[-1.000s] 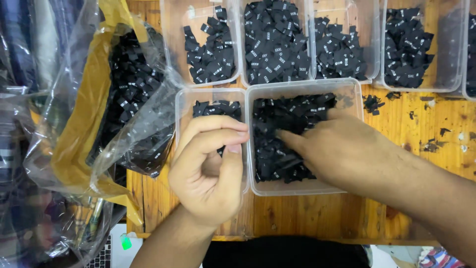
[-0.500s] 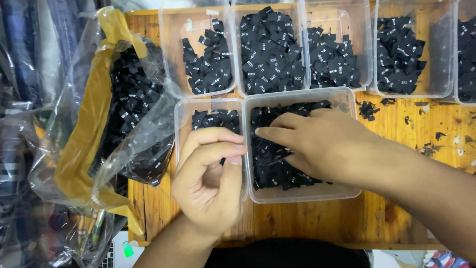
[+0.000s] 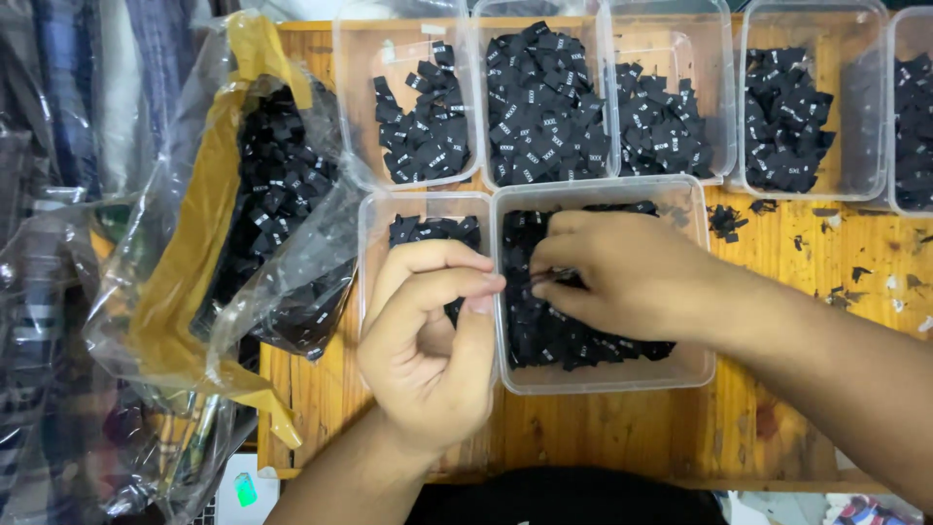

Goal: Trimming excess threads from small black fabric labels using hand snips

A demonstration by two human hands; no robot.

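My right hand [image 3: 622, 272] reaches into a clear plastic tub [image 3: 607, 379] of small black fabric labels [image 3: 544, 335]. Its thumb and fingertips pinch a label near the tub's left side. My left hand [image 3: 428, 350] is curled over the narrower tub [image 3: 374, 228] next to it, index finger bent down onto the thumb. Nothing shows inside its hollow. That narrower tub holds a few black labels [image 3: 432, 230] at its far end.
Several more clear tubs [image 3: 539, 102] of black labels line the back of the wooden table [image 3: 787, 389]. A crumpled clear and yellow plastic bag [image 3: 194, 272] with more labels lies at the left. Loose scraps [image 3: 724, 222] dot the wood at the right.
My right hand has drawn its fingers together into a pinch at the left of the big tub. My left hand's fingers have closed further onto the thumb.
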